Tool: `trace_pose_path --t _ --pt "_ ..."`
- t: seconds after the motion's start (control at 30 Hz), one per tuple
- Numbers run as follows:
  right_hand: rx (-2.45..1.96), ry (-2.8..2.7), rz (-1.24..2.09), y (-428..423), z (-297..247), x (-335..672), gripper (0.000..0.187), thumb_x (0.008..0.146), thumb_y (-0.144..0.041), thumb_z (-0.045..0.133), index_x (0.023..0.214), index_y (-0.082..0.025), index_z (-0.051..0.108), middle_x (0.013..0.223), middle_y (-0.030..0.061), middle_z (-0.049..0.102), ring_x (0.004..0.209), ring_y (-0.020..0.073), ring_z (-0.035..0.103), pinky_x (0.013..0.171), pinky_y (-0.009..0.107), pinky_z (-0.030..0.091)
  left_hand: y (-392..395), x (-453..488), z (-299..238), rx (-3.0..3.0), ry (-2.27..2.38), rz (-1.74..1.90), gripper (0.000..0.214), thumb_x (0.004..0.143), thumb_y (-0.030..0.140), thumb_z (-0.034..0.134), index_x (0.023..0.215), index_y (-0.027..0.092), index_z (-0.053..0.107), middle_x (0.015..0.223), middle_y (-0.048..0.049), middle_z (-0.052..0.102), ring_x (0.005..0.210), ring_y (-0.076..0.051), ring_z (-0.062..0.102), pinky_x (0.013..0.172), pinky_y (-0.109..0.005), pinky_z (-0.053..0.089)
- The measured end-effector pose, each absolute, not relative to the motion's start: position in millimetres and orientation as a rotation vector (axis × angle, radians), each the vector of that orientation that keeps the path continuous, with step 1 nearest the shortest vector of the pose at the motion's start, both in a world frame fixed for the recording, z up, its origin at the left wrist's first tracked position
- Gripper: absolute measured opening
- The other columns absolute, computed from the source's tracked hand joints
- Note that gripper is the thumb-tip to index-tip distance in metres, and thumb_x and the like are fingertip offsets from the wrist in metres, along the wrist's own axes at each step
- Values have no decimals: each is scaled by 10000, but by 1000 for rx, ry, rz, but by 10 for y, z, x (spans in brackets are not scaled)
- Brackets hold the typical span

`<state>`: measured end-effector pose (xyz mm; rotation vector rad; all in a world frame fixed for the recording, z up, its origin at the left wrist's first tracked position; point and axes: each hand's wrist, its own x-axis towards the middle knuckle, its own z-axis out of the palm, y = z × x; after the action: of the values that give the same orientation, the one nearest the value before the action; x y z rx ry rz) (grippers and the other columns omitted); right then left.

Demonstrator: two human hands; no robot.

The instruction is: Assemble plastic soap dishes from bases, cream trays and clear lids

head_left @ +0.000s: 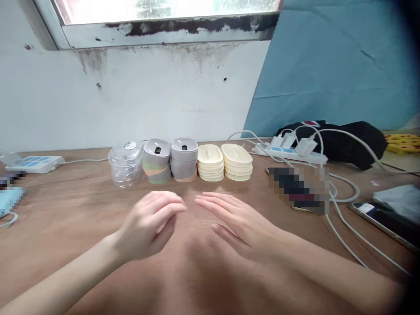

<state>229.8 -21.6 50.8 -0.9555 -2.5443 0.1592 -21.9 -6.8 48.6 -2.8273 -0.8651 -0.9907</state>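
Grey rounded plastic tubs, cream oval plastic lids
Stood stacked, not yet taken up, beyond empty, loosely curled left hand and empty, extended right hand.

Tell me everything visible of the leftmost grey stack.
The leftmost grey stack combines rounded, plastic-looking pieces with green and orange bands; its grey top has a dark opening. It stands crookedly on the table, between the clear stack and another grey stack; contact with them is unclear. The left hand and right hand don't touch it.
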Motion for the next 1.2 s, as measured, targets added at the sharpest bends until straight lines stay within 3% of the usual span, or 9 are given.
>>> trace_pose_path --t 0.07,0.13,0.3,0.6,0.9,1.2 --pt "-1042 -2710 262 -10 375 2245 564 913 -416 338 1394 -130 270 1439 111 310 1331 275 233 1067 492 240 66 -142 358 -2941 -951 -678 390 908 291 420 1270 145 422 1299 -139 477 1190 -250 444 971 -422 391" --pt "-1097 -2779 340 134 250 2239 573 913 -433 336 1403 -151 249 1466 98 243 1353 266 159 1087 495 172 184 -84 221 -3023 -1075 -321 518 918 369 370 1374 140 281 1425 -134 313 1310 -270 282 1052 -459 281" --pt "-1142 -2738 407 177 144 2288 539 918 -409 331 1408 -205 240 1481 72 203 1361 240 128 1100 465 130 256 -78 100 -3084 -1166 -48 564 941 430 265 1430 218 80 1486 -52 97 1363 -250 103 1093 -480 161" --pt "-1124 -2726 586 87 219 2409 562 906 -419 353 1418 -253 192 1492 29 150 1363 256 100 1100 480 127 248 -95 105 -3112 -1141 -181 613 923 389 365 1422 291 22 1478 -28 117 1342 -275 187 1078 -489 213" --pt "-1147 -2657 468 21 238 2382 486 900 -371 363 1361 -218 354 1459 65 277 1345 241 197 1096 442 163 270 -39 50 -3034 -1132 -163 564 938 375 328 1425 273 65 1479 -47 131 1348 -262 172 1070 -495 219" --pt "-1133 -2705 440 68 160 2400 535 907 -428 358 1403 -261 246 1484 50 190 1359 245 139 1094 474 144 268 -32 157 -3138 -1087 -50 630 915 454 345 1427 259 33 1487 -60 41 1363 -258 83 1090 -490 133"
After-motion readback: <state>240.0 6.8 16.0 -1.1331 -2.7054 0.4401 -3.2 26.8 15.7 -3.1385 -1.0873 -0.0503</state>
